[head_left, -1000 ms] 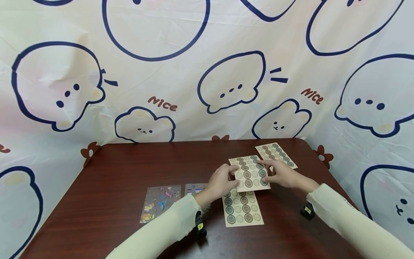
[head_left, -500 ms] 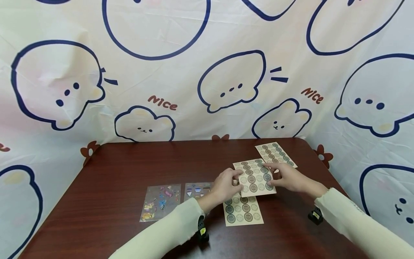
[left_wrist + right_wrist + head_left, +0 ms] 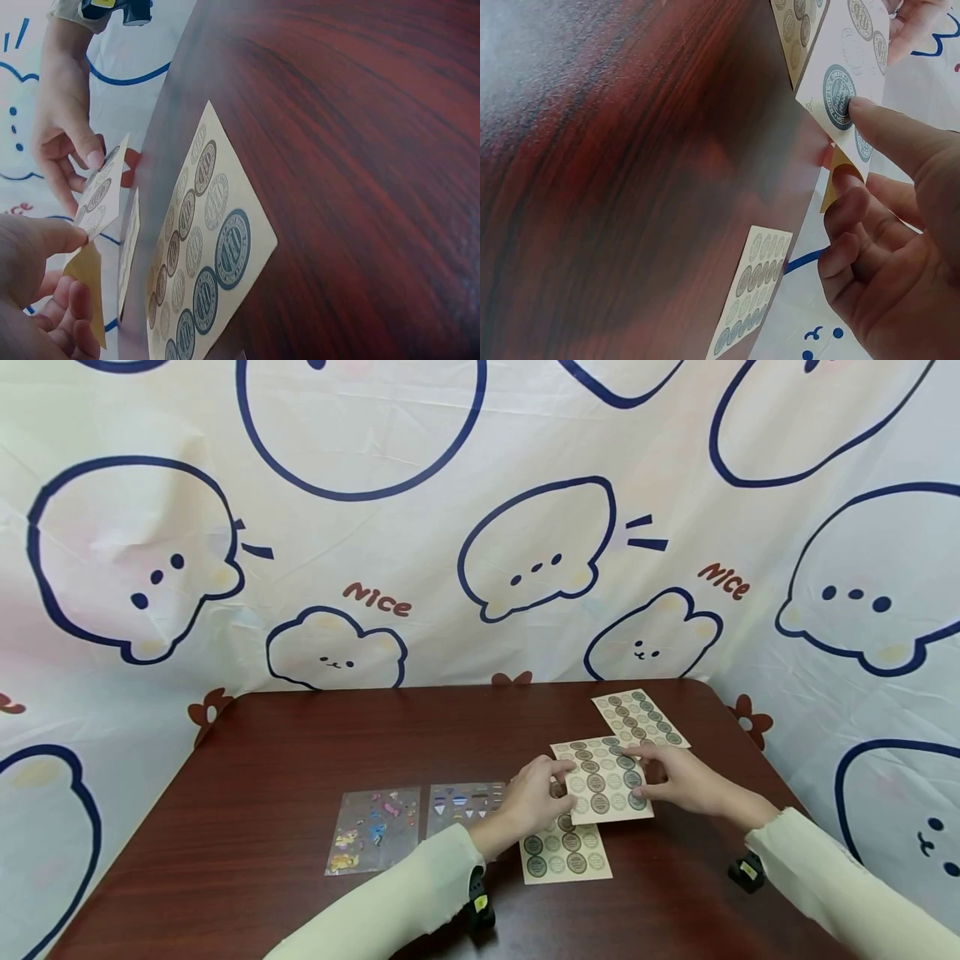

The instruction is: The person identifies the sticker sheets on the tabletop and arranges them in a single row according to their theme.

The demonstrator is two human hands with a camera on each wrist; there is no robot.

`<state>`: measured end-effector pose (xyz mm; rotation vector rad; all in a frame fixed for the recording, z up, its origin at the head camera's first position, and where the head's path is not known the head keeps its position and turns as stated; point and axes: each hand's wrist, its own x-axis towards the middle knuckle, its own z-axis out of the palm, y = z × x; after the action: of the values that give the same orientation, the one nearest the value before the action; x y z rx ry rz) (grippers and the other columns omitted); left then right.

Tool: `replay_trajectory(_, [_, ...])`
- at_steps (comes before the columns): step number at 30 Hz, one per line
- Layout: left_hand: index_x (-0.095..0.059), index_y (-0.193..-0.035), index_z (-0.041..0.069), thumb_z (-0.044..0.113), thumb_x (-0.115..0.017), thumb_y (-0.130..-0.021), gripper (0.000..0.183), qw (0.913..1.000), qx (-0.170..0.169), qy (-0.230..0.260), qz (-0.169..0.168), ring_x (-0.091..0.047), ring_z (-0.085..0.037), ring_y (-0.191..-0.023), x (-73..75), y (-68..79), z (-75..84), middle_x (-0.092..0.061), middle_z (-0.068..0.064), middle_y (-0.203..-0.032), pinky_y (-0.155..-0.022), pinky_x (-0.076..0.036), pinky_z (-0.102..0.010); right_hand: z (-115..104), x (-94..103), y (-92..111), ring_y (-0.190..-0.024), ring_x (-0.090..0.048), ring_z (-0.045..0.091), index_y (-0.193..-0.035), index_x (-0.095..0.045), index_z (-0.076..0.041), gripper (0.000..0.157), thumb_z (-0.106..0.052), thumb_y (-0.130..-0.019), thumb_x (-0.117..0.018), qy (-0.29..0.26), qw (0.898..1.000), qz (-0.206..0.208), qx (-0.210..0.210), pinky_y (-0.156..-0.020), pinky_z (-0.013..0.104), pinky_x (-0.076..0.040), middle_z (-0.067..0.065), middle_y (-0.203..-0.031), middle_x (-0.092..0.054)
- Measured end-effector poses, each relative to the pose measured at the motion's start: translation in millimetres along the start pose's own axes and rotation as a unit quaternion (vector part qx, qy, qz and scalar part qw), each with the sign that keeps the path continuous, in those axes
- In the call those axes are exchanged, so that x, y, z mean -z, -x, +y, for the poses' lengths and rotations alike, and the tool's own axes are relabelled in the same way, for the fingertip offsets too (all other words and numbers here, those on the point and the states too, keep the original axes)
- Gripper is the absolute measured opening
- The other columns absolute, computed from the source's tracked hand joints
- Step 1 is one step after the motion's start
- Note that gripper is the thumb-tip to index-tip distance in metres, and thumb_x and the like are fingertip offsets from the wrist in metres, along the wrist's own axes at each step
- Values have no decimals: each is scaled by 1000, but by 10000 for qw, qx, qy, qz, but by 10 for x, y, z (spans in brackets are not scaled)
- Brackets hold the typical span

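Observation:
Between both hands a cream sticker sheet point(image 3: 609, 781) with rows of round brown, green and pale stickers is held up over the table. My left hand point(image 3: 534, 797) pinches its left edge, thumb in front and fingers behind. On the opposite edge my right hand point(image 3: 678, 781) grips it the same way, the thumb on a dark green sticker in the right wrist view. A second sheet of round stickers point(image 3: 566, 860) lies flat below, partly covered by the held one. Farther back at the right lies a third such sheet point(image 3: 641, 717).
Left of the hands lie a clear sheet of colourful small stickers point(image 3: 375, 831) and another clear sheet with blue and white shapes point(image 3: 453, 802), partly behind the left arm. The dark red table point(image 3: 247, 827) meets a patterned cloth backdrop point(image 3: 450, 543) along its far edge.
Both hands have carried the held sticker sheet to the right and slightly nearer, uncovering more of the clear sheet with blue shapes. The sheets on the table have stayed put.

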<state>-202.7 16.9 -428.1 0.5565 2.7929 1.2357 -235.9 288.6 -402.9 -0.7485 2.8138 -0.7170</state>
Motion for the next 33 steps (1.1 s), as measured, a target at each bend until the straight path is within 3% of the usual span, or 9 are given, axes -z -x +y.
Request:
replay_trajectory(7, [-67,-133,17,16,-77,-86,49,10000,-57,-40,-34,-53,-3,-74,-60,11,63,-61,-1,-101,-61,-39,-17,37,10,84,-77,-48,5,-141,-59,-4,62,-22,-86,-80,47,9999,88,-105,-66,23,-40,1,-105,-64])
replay_trajectory(11, [-67,-132,16,16,-78,-85,49,9998,-156,-102,-48,-56,-6,-77,-120,19,61,-62,-1,-100,-63,-39,-16,44,24,132,-70,-45,4,-140,-59,-3,61,-20,-85,-81,-77,9998,71,-165,-60,23,-41,1,-100,-62])
replay_trajectory(14, [-68,-132,16,16,-78,-84,49,9996,-222,-147,-38,-53,-1,-72,-154,24,64,-62,0,-98,-63,-38,-15,46,42,158,-68,-44,3,-139,-60,-2,60,-18,-85,-81,-103,9998,55,-163,-58,23,-41,-1,-96,-60])
replay_trajectory(18, [-68,-132,17,17,-77,-84,49,9996,-191,-190,-43,-50,3,-69,-187,29,94,-60,4,-96,-62,-38,-15,49,84,183,-68,-47,2,-137,-60,0,59,-19,-85,-81,-132,9998,-83,-158,-59,23,-43,-3,-92,-61])
replay_trajectory(26, [-67,-133,20,18,-78,-84,50,9997,-36,-111,-211,-58,-1,-78,-256,57,168,-61,7,-98,-63,-40,-16,97,128,230,-67,-48,1,-136,-60,3,63,-24,-84,-82,-63,9987,-449,-210,-59,23,-43,-7,-84,-62])
replay_trajectory(33, [-68,-132,22,18,-78,-84,50,9993,-17,-220,-305,-53,2,-79,-300,80,214,-60,9,-96,-65,-40,-16,138,133,267,-66,-50,0,-136,-59,5,65,-27,-83,-82,-123,9975,-663,-216,-59,22,-43,-8,-80,-63])
